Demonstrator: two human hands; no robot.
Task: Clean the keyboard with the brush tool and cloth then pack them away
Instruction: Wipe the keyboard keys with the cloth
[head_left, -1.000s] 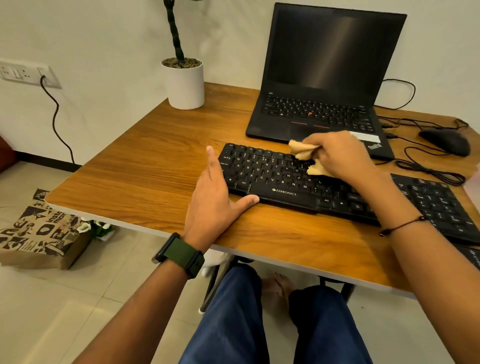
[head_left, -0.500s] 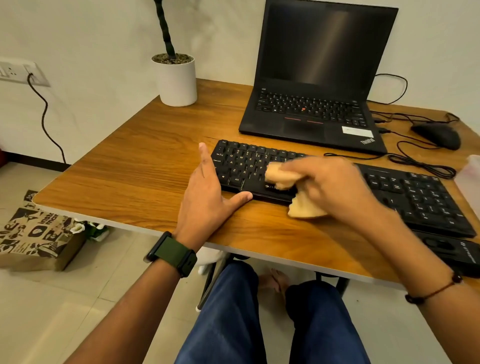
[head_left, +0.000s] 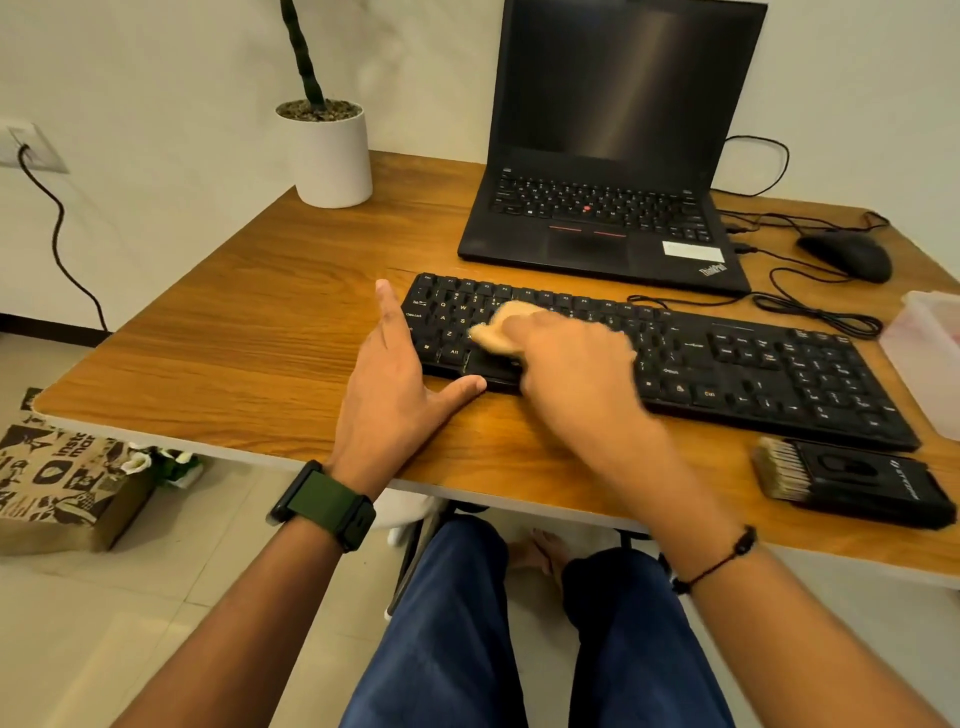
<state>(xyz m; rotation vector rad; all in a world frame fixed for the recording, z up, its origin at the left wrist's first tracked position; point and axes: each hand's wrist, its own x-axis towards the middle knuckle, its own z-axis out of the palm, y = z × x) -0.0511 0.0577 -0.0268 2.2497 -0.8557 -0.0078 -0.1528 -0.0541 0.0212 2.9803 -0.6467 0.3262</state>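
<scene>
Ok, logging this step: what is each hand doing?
Left hand: open, braced against the keyboard.
Right hand: gripping the cloth.

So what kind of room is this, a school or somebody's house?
Probably a desk at home, or a small office. There's a black open laptop on a wooden table, a long black keyboard being wiped, and a white plant pot in the corner.

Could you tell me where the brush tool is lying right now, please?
The brush tool lies untouched on the table's near right edge, just in front of the keyboard's right end.
</scene>
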